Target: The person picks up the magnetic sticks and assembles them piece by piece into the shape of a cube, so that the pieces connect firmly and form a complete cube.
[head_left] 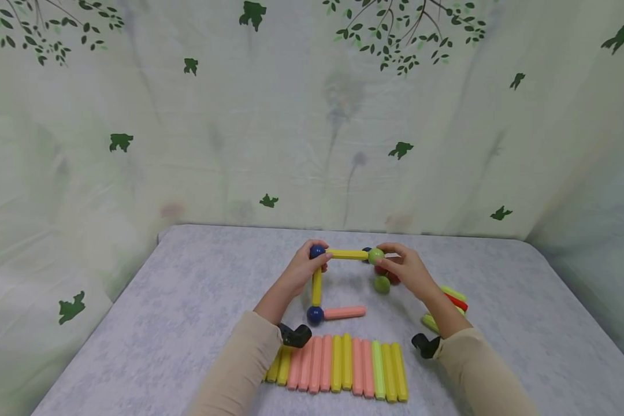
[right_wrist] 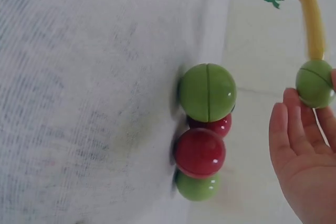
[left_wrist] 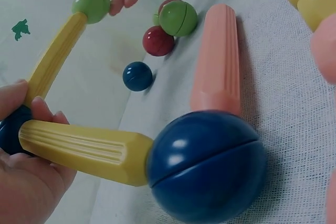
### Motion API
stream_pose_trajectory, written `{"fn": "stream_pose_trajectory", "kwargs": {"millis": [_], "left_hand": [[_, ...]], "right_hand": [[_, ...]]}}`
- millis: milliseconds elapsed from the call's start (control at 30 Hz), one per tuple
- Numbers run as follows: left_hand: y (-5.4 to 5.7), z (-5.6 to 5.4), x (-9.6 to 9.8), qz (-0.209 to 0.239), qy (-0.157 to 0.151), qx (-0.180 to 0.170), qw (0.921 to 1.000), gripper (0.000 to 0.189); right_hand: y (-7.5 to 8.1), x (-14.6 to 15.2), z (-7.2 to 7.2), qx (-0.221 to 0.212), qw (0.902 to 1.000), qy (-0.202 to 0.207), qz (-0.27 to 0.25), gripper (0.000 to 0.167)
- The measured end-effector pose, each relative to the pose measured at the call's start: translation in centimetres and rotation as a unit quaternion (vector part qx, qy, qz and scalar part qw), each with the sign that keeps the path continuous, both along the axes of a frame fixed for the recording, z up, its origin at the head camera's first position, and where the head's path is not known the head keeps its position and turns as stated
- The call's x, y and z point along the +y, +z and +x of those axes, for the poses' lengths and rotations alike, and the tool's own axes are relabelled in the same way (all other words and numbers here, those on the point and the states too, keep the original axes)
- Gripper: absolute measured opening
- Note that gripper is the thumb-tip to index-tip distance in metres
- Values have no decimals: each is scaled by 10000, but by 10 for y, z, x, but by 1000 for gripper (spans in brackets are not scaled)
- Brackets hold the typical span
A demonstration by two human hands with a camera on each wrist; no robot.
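A linked shape of rods and balls hangs between the two hands. My left hand [head_left: 304,266] grips a blue ball [head_left: 317,251] at its upper corner. From that ball a yellow rod [head_left: 346,254] runs right to a green ball [head_left: 376,256], which my right hand [head_left: 403,266] pinches between thumb and fingers. A second yellow rod [left_wrist: 84,150] leads down to another blue ball [left_wrist: 207,166], low over the cloth. A pink rod [left_wrist: 218,59] extends to the right from this lower ball.
Loose red balls [right_wrist: 199,153], green balls [right_wrist: 207,93] and a blue ball [left_wrist: 137,76] lie on the table behind. A row of pink, yellow and green rods [head_left: 338,364] lies in front. More rods [head_left: 455,297] sit by the right forearm. A leaf-patterned curtain [head_left: 312,115] hangs behind.
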State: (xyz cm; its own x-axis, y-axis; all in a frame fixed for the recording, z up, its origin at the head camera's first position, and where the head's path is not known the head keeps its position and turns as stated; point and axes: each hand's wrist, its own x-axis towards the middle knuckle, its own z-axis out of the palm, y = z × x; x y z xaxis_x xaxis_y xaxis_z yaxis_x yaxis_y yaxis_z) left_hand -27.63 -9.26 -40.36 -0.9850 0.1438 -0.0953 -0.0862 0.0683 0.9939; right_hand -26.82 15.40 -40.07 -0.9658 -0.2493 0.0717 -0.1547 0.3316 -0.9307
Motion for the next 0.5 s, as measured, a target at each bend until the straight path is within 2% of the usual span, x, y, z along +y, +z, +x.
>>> {"fn": "stream_pose_trajectory", "kwargs": {"millis": [167,267,500], "left_hand": [[0,-2,-2,-115,245,-188,9995,39],[-2,-4,-6,-263,367,-282,9986,41],[-13,-4,-19,-1001,326,-71,9944,47]], "right_hand": [[0,-6,-2,13,10000,-26,-84,44],[-3,-12,-4,132,9995,-147,238,41],[-13,-22,-8,287,9943,-315,975,33]]}}
